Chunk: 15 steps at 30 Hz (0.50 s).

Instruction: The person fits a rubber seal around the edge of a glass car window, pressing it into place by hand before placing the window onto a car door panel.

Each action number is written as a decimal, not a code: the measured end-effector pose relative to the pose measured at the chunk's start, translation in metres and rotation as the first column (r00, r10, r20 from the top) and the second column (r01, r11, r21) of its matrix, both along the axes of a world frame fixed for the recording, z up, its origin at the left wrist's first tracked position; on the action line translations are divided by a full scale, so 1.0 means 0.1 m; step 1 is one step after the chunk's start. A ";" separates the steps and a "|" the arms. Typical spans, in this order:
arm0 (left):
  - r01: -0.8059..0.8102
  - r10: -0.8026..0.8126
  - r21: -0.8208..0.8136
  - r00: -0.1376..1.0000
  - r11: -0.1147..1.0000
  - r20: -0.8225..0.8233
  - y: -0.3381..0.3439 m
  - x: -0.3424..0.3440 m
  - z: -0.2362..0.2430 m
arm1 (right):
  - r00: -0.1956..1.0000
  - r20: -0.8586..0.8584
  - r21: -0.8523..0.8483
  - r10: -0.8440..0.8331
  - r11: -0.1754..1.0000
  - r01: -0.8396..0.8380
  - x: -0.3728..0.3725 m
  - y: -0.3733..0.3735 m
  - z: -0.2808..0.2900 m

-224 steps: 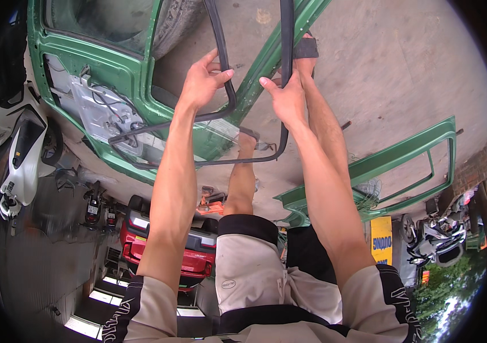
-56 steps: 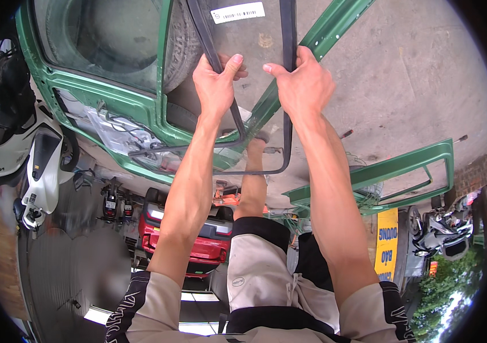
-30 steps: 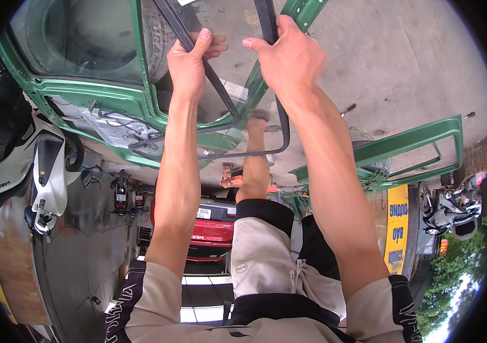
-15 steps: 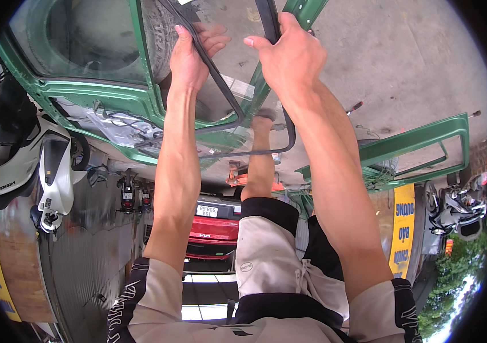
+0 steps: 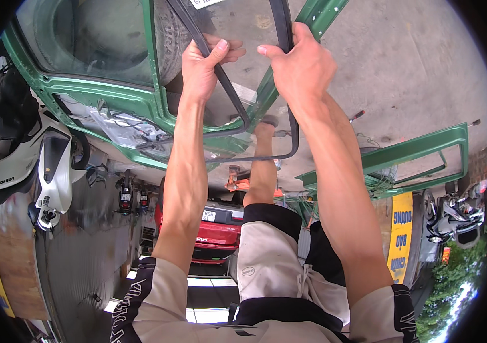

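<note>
A clear glass pane point(image 5: 236, 57) edged with black rubber seal point(image 5: 296, 128) is held up before me. My left hand point(image 5: 200, 77) is at a black rubber strip point(image 5: 229, 88) slanting across the pane's left side. Its thumb lies in front of the strip and its fingers reach behind, partly hidden. Round the pane's right edge, my right hand point(image 5: 305, 66) is closed on the seal, thumb pointing inward. Behind the pane stands a green vehicle door point(image 5: 106, 94) with a window and exposed inner panel. A green frame bar point(image 5: 320, 20) passes behind my right hand.
Another green door frame point(image 5: 415, 148) lies at the right with loose wires. A screwdriver point(image 5: 358, 116) is on the concrete floor point(image 5: 403, 63). A tyre point(image 5: 172, 48) shows behind the door. A white scooter point(image 5: 14, 166) stands left, and a red car point(image 5: 215, 240) is behind me.
Both hands and the pane have shifted slightly right and down in the picture. My left thumb, upright before, now leans across the rubber strip toward the right.
</note>
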State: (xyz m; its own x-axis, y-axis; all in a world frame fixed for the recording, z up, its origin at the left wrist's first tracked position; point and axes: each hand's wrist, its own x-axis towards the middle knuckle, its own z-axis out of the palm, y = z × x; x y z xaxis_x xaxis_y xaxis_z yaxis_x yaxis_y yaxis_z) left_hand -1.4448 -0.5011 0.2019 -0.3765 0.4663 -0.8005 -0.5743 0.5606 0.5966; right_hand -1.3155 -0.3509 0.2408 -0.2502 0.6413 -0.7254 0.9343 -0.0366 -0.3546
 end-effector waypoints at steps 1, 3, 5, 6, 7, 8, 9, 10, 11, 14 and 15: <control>-0.043 0.043 0.019 0.999 0.999 0.012 0.01 0.01 0.01 | 1.000 0.013 -0.011 -0.003 1.000 0.003 0.00 0.01 0.01; -0.055 0.055 -0.013 0.998 0.998 -0.009 0.06 0.03 0.07 | 1.000 0.030 -0.026 -0.008 1.000 0.009 -0.02 0.01 0.02; -0.068 0.067 -0.041 0.997 0.997 -0.030 0.06 0.03 0.10 | 0.999 0.050 -0.017 0.014 1.000 -0.013 -0.04 0.03 0.00; -0.138 0.137 0.015 0.989 0.990 0.046 0.06 0.01 0.10 | 0.999 0.050 -0.015 0.015 1.000 -0.014 -0.02 0.04 0.00; -0.210 0.201 0.066 0.971 0.975 0.126 0.06 0.00 0.10 | 0.999 0.045 -0.007 0.029 1.000 -0.029 0.00 0.03 0.00; -0.209 0.200 0.067 0.972 0.976 0.126 0.04 0.00 0.09 | 0.998 0.039 -0.001 0.042 0.999 -0.042 -0.02 0.03 0.02; -0.248 0.238 0.070 0.963 0.966 0.126 0.02 -0.01 0.07 | 0.998 0.039 0.000 0.041 0.999 -0.041 -0.03 0.05 0.03; -0.285 0.275 0.073 0.953 0.956 0.126 0.00 -0.02 0.04 | 0.999 0.033 -0.032 0.021 0.999 -0.020 -0.05 0.09 0.03; -0.285 0.275 0.067 0.953 0.956 0.129 0.00 -0.02 0.03 | 0.999 0.032 -0.070 0.002 0.998 0.000 -0.04 0.09 0.05; -0.499 0.500 0.031 0.865 0.866 -0.034 0.09 -0.02 0.04 | 1.000 0.031 -0.043 -0.002 0.999 0.003 -0.03 0.03 0.02; -0.498 0.499 0.031 0.866 0.866 -0.029 0.06 -0.01 0.01 | 0.999 0.036 -0.041 -0.003 0.999 0.005 -0.02 0.03 0.00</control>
State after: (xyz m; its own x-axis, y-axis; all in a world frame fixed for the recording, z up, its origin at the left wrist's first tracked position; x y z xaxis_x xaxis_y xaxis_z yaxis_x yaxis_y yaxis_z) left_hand -1.4462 -0.4949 0.2025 -0.5910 0.2263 -0.7743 -0.7524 0.1915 0.6302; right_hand -1.3176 -0.3482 0.2405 -0.2214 0.6119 -0.7593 0.9461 -0.0539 -0.3193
